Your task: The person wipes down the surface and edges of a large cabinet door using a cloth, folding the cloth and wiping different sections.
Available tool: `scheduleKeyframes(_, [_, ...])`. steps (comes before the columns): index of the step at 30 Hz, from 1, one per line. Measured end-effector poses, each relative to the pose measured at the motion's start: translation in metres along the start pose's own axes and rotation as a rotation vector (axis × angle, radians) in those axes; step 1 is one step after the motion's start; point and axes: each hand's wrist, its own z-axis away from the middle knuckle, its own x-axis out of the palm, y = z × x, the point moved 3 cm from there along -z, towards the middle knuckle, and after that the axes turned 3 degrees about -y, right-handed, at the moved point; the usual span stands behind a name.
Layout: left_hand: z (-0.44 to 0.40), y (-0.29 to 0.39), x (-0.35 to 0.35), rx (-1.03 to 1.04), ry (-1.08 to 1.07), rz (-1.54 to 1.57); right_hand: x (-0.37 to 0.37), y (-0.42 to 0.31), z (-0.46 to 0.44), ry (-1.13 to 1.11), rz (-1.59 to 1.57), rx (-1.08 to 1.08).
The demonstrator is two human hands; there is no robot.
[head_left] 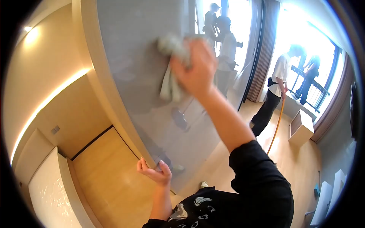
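A pale cloth [170, 85], blurred by motion, is bunched in my right hand [197, 68] and lies against a glossy grey panel [129, 72]. Part of it hangs below my fingers. Low on the panel's light wood-coloured edge [118, 114], my left hand [156, 173] grips with the thumb on one side and the fingers on the other. Reflections of people and a window show in the shiny surface.
To the right, a person [279, 76] holds a long orange pole [276, 129]. Another person [310, 78] is by the window railing. A box-like wooden cabinet [302, 128] stands on the floor. At left is a plastic-covered bed [53, 190].
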Motion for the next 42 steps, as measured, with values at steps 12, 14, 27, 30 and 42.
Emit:
scheduleKeyframes(12, [-0.004,0.006,-0.003,-0.001,-0.012,-0.069,0.010,0.042,-0.075,0.022,0.114,0.375])
scheduleKeyframes(14, [-0.004,0.003,-0.002,0.001,-0.006,-0.058,0.002,0.009,-0.037,-0.023,0.052,0.324])
scheduleKeyframes(27, [-0.007,0.007,-0.001,0.020,-0.011,-0.052,0.008,0.071,-0.074,0.034,0.043,0.278])
scheduleKeyframes(30, [-0.007,0.005,0.000,0.009,-0.018,-0.073,0.009,0.103,-0.114,-0.003,0.073,0.330])
scheduleKeyframes(42, [-0.058,-0.029,0.061,-0.006,-0.006,-0.097,0.060,0.047,0.029,-0.247,-0.201,-0.090])
